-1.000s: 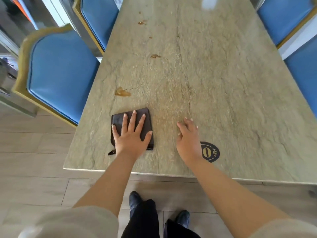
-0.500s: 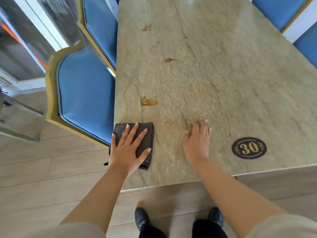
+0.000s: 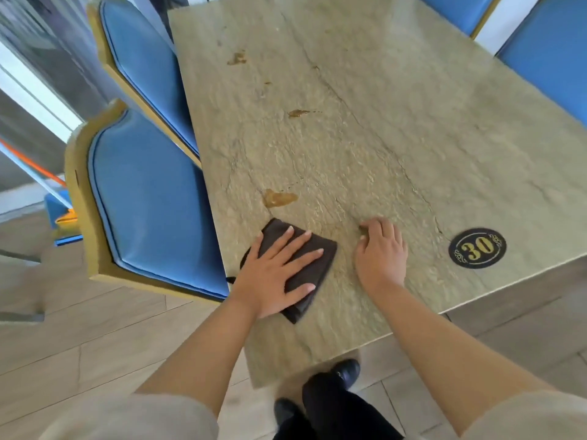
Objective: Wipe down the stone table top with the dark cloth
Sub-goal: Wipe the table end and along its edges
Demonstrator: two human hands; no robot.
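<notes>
Stone table top (image 3: 397, 138), "30" badge (image 3: 477, 248)

Left hand (image 3: 279, 274) flat, fingers spread, palm down. Right hand (image 3: 381, 252) palm down, fingers curled. Both forearms extended forward.

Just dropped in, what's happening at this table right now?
A person is wiping a stone table top with a folded dark cloth. The left hand presses flat on the cloth near the table's left edge. The right hand rests on the bare stone beside it. Brown spills lie just beyond the cloth, not yet wiped.
</notes>
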